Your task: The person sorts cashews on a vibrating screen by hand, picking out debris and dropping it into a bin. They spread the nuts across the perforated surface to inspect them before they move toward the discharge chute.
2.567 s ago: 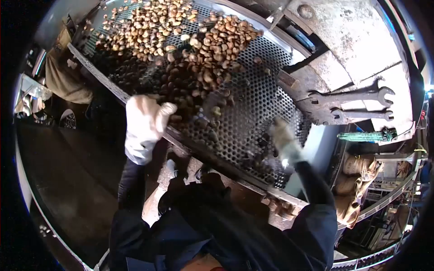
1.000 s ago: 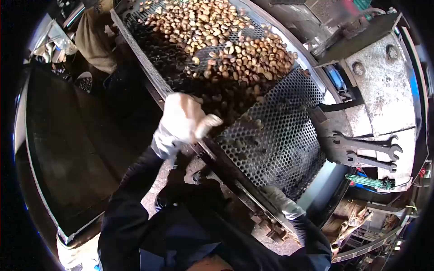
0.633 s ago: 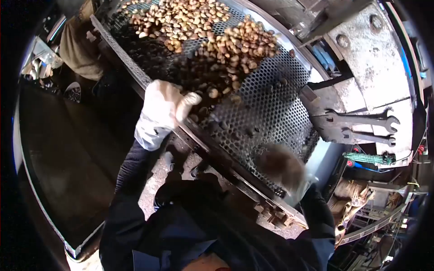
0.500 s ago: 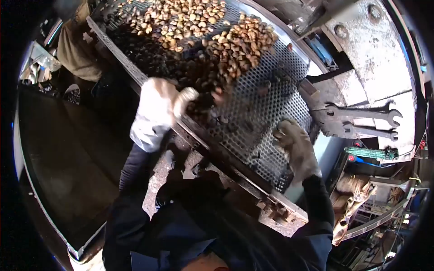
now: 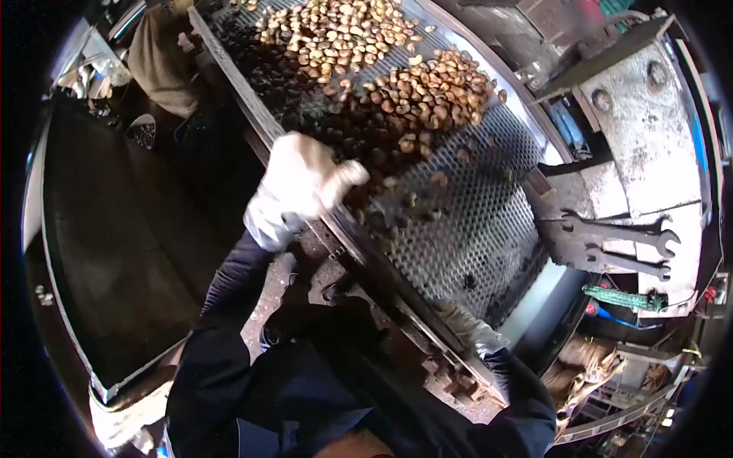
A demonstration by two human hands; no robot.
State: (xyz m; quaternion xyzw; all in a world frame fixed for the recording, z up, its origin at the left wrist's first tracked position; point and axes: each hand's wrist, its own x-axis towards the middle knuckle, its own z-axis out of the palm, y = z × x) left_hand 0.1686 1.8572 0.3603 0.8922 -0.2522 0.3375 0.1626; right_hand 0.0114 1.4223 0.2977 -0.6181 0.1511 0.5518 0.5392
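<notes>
Roundish brown and yellow nuts [image 5: 435, 95] lie in heaps on a perforated metal tray [image 5: 458, 221]. My gloved left hand [image 5: 301, 179] is at the tray's wooden near edge, its thumb reaching over toward the nuts; its fingers are too blurred and overexposed to tell what they hold. My gloved right hand [image 5: 469, 328] is lower right, low against the near rim at the tray's lower end, with its fingers shadowed and partly hidden. Some loose nuts are scattered on the mesh between the hands.
Large wrenches [image 5: 618, 237] lie on a metal surface [image 5: 649, 114] at the right. Below them is a green wrapped bar [image 5: 624, 298]. A dark panel [image 5: 122, 259] stands at the left, with a sack [image 5: 162, 65] behind it and another sack [image 5: 584, 366] at lower right.
My right hand has moved down and left across the mesh to the near rim. The view has shifted slightly. My left hand stays at the wooden edge.
</notes>
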